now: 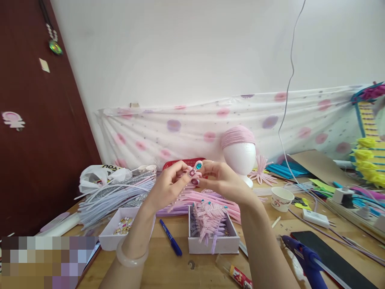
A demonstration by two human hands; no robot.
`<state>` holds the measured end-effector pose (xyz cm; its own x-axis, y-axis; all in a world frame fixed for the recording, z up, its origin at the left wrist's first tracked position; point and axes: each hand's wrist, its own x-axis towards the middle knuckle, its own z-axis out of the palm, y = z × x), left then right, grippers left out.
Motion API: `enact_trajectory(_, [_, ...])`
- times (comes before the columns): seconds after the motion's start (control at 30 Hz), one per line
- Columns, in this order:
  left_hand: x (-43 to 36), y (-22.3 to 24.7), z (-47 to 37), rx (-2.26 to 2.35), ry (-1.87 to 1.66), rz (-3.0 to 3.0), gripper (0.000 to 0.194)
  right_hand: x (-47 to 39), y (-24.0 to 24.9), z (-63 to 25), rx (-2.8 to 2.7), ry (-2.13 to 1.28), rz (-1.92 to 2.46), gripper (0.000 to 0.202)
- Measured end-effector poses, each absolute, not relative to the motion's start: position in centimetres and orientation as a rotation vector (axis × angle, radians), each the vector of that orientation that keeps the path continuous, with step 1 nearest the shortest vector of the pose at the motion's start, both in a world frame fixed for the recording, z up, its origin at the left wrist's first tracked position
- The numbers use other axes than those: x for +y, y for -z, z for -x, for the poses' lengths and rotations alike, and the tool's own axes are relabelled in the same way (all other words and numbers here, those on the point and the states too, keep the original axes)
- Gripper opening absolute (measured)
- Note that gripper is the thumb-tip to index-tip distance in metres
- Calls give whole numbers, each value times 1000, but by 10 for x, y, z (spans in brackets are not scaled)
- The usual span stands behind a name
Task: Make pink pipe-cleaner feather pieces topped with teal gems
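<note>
Both hands meet in front of me over the table, pinching one small pink pipe-cleaner piece (189, 185). My left hand (172, 184) is closed on its lower left part, with strands hanging below the fingers. My right hand (225, 182) closes on it from the other side, its thumb and fingers partly hiding the piece. A blue gem (198, 165) in a pale oval setting shows at the top, between the fingertips. Beneath the hands stands a white box (214, 245) heaped with pink pipe-cleaner pieces (209, 220), some bearing blue gems.
Left of centre are a white box (106, 241) of gems and a blue marker (171, 237). Pipe cleaners (117, 202) lie behind. A foam head (240, 157) stands at the back. A glue gun (303, 253), paper cup (282, 199), lighter (240, 277) and cables lie right.
</note>
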<state>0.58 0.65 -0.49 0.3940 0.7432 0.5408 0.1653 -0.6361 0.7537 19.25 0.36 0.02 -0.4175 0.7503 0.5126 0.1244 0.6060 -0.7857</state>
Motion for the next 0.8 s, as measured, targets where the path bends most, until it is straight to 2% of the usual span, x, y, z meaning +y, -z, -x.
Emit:
enact_trajectory(0.1, [7,5,-1,788,-1144,-2117,16,2,0,-194,-2025,-672,746,17])
enact_trajectory(0.23, [7,4,-1,794,-1081,-2175,19,0,-2,-193,-2045,-632,784,17])
enact_trajectory(0.53, [11,14,-16,860,-1502,-2096,24,9,3,-181,-1566,-1017,739,35])
enact_trajectory(0.8, [9,17,-25,868,-1624,-2036,27,9,3,-174,-1486,-784,659,32])
